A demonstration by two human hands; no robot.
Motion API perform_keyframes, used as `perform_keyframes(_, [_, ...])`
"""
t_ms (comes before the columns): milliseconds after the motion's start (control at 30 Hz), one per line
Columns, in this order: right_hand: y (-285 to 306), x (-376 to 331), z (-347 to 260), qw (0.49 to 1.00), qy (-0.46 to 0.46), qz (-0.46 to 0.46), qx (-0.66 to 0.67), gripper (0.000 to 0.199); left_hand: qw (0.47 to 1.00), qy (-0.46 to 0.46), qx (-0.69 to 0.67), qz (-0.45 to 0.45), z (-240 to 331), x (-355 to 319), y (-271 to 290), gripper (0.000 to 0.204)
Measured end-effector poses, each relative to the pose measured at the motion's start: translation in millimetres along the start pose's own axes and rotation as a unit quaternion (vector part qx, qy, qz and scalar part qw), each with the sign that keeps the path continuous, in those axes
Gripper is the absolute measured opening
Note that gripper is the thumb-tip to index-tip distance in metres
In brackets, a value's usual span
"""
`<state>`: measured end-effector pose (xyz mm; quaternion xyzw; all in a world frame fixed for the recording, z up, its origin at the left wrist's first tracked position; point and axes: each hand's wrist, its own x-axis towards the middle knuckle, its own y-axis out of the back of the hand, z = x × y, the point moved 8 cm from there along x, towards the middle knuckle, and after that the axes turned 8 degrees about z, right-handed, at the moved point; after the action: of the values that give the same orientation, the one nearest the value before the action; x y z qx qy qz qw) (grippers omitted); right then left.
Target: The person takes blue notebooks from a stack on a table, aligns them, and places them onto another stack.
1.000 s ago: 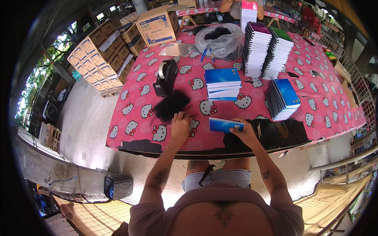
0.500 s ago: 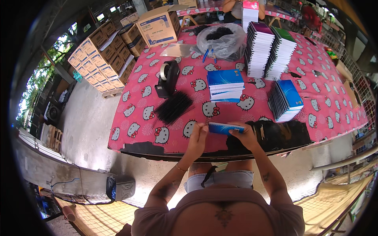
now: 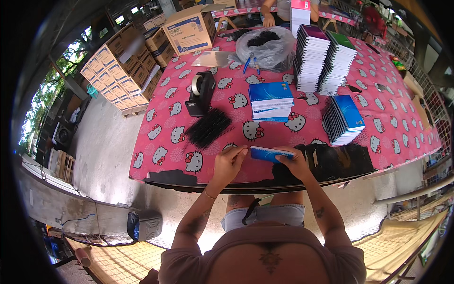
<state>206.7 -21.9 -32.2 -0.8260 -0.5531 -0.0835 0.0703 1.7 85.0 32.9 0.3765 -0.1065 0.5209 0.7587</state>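
Note:
A small blue-covered notebook (image 3: 269,154) is gripped at its right end by my right hand (image 3: 294,163), thumb on the cover. Close to the notebook's left end, my left hand (image 3: 230,163) is closed in a pinch; whatever is between its fingertips is too small to make out. Beyond my left hand lies a bunch of black spiral binding coils (image 3: 209,128). A stack of blue notebooks without coils (image 3: 271,102) sits ahead of my hands. Farther right stands a stack of coil-bound blue notebooks (image 3: 344,119).
On the pink patterned table (image 3: 177,149) are a black tape dispenser (image 3: 201,94), blue pliers (image 3: 251,64), a plastic bag of black coils (image 3: 266,47) and tall bound notebook stacks (image 3: 312,59). Cartons (image 3: 191,34) stand behind. A co-worker's hand (image 3: 268,20) shows at the far table.
My left hand has shifted slightly left, away from the notebook's edge, and turned. The right hand and notebook stay about the same. A co-worker's hand has come lower at the far table.

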Motion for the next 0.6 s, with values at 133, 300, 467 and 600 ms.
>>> perform_keyframes(133, [2,-4,-1,1.0,0.007,-0.008,-0.013,0.027,0.999,0.022,0.02,-0.042,-14,7,-10,0.019])
perform_keyframes(300, [11,-12,-14,0.998,0.02,-0.002,-0.057,0.028,0.982,-0.134,0.013,-0.13,28,20,-17,0.024])
perform_keyframes(467, [8,-18,-37,0.994,0.09,0.003,-0.065,0.031,0.965,-0.087,0.124,-0.214,35,17,-27,0.045])
perform_keyframes(600, [10,-30,-43,0.993,0.054,0.1,0.012,0.033,0.911,-0.212,0.33,-0.128,78,-16,-56,0.071])
